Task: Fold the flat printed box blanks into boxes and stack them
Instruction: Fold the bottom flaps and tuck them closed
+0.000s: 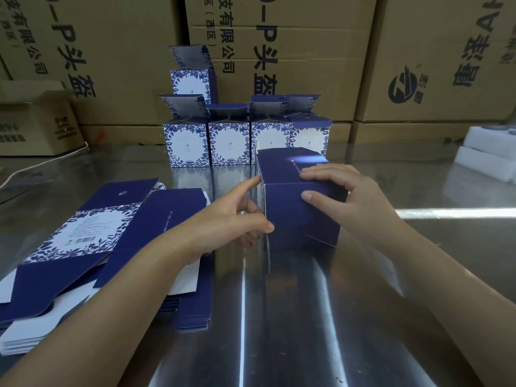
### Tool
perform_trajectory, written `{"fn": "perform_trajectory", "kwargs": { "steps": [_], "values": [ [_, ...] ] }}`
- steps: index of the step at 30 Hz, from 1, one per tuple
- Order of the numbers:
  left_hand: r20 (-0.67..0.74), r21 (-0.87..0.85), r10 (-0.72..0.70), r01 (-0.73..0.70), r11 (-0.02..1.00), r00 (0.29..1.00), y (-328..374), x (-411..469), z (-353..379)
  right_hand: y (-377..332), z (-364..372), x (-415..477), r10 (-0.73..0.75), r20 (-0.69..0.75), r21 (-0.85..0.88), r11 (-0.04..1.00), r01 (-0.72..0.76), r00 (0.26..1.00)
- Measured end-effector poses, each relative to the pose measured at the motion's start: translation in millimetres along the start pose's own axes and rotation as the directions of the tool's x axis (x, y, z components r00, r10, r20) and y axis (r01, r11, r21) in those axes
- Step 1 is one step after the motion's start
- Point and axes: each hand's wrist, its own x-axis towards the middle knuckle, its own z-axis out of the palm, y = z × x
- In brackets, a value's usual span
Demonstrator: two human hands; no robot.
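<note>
Closing of an end flap is the step in hand, I judge: the half-formed box (pixel 296 216) is lying on its side on the worktop (pixel 307 303), centre, slightly toward 1 o'clock. The right hand (pixel 349 191) is pressing flat on its top and near flap, grip wide open, holding nothing. The left hand (pixel 231 219) is steadying the 9 o'clock edge, thumb and curled fingers pinching it. The next move is likely calling for tucking the flap home, then standing the box with the finished boxes (pixel 229 143) at 12 o'clock; flat blanks (pixel 83 247) are lying at 8 o'clock
</note>
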Motion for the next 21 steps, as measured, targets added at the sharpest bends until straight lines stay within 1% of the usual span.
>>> {"fn": "perform_trajectory", "kwargs": {
  "steps": [2, 4, 6, 7, 9, 11, 13, 16, 21],
  "values": [
    [-0.059, 0.011, 0.015, -0.014, 1.0, 0.998, -2, 1, 3, -1, 0, 0, 0.002, -0.018, -0.004, 1.0, -0.002, 1.0],
    [-0.181, 0.056, 0.064, -0.055, 0.997, 0.981, -3, 3, 4, -2, -1, -1, -0.003, -0.024, -0.005, 1.0, 0.003, 1.0],
    [-0.273, 0.127, 0.181, -0.151, 0.98, 0.945, -3, 4, 4, -4, -4, -1, -0.007, -0.015, -0.005, 1.0, 0.007, 1.0],
    [-0.292, 0.158, 0.245, -0.206, 0.966, 0.925, -3, 4, 4, -5, -6, -1, -0.006, -0.007, -0.006, 1.0, 0.006, 1.0],
    [-0.292, 0.205, 0.338, -0.286, 0.936, 0.895, -2, 2, 4, -7, -10, 0, -0.011, 0.014, -0.021, 1.0, 0.011, 1.0],
    [-0.268, 0.239, 0.379, -0.32, 0.917, 0.886, -3, 2, 3, -10, -13, 2, -0.036, 0.042, -0.049, 0.998, 0.038, 0.998],
    [-0.242, 0.247, 0.391, -0.333, 0.91, 0.888, -3, 2, 3, -11, -13, 2, -0.063, 0.058, -0.08, 0.995, 0.067, 0.996],
    [-0.234, 0.181, 0.373, -0.337, 0.924, 0.898, -4, 2, 4, -12, -10, 1, -0.096, 0.045, -0.123, 0.987, 0.101, 0.994],
    [-0.207, 0.123, 0.383, -0.365, 0.923, 0.9, -7, 1, 7, -16, 1, -2, -0.219, -0.055, -0.29, 0.937, 0.195, 0.974]
  ]
}}
